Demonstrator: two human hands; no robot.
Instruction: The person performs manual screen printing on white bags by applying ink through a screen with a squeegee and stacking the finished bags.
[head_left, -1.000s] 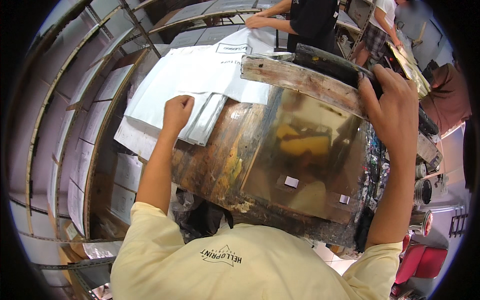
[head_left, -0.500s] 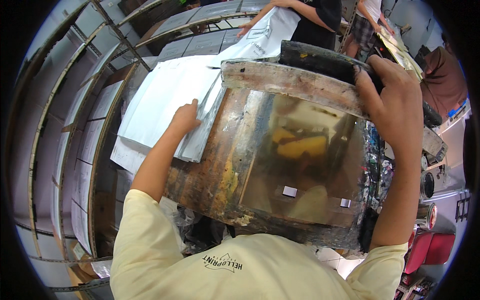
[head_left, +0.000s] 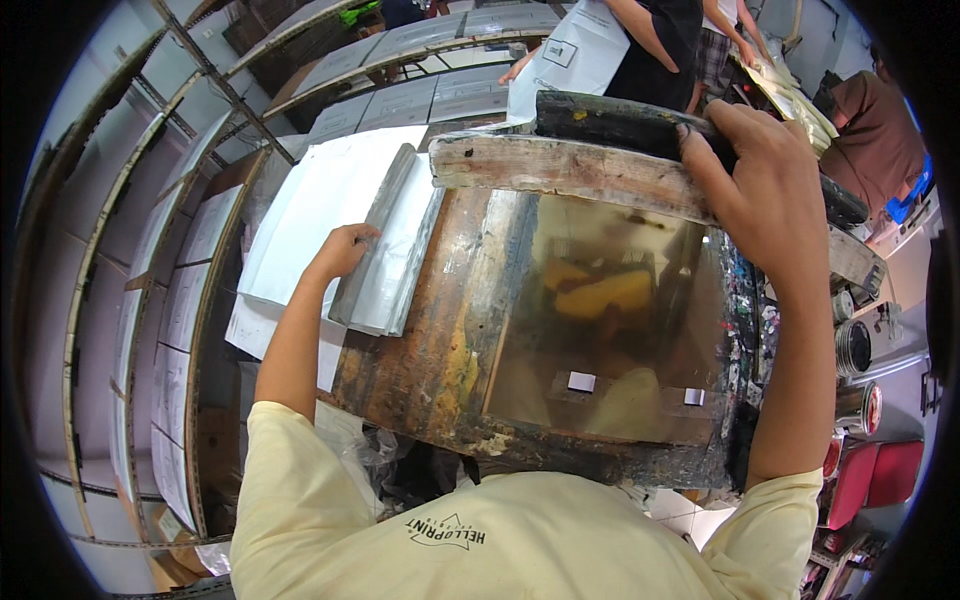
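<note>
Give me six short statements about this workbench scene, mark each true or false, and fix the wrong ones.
1. Two small white pieces lie on the glossy panel. True.
2. The left hand rests on that panel. False: it is at the white stack.
3. The right hand grips the black bar. True.
4. The red chair is on the person's left. False: it is on the right.
5. A co-worker holds a printed white sheet. True.
6. The person's shirt is black. False: it is pale yellow.
</note>
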